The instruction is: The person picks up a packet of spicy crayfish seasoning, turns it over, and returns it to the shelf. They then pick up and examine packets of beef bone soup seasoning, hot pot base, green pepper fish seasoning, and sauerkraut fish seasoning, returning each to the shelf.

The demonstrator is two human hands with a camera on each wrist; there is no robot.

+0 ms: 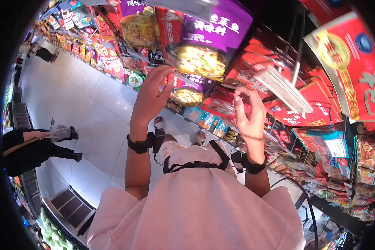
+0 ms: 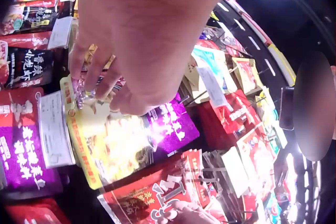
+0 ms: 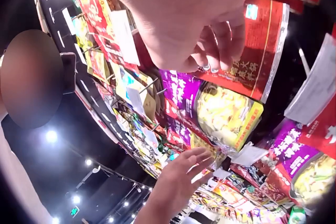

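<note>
Fingers loosely bent, my left hand is beside purple packets hanging on the rack; the left wrist view has this hand over a yellow-edged packet. The right wrist view shows the left hand with fingers spread near that packet's lower end. My right hand is at the red packets, thumb and forefinger tips close together with nothing visible between them. In the right wrist view its bent fingers lie over a red packet; whether they touch it is unclear.
Shelves of hanging packets run along the right and top, with white price tags sticking out on hooks. A tiled floor lies left. A person in dark clothes stands there holding a clear bag. A black cable hangs at lower right.
</note>
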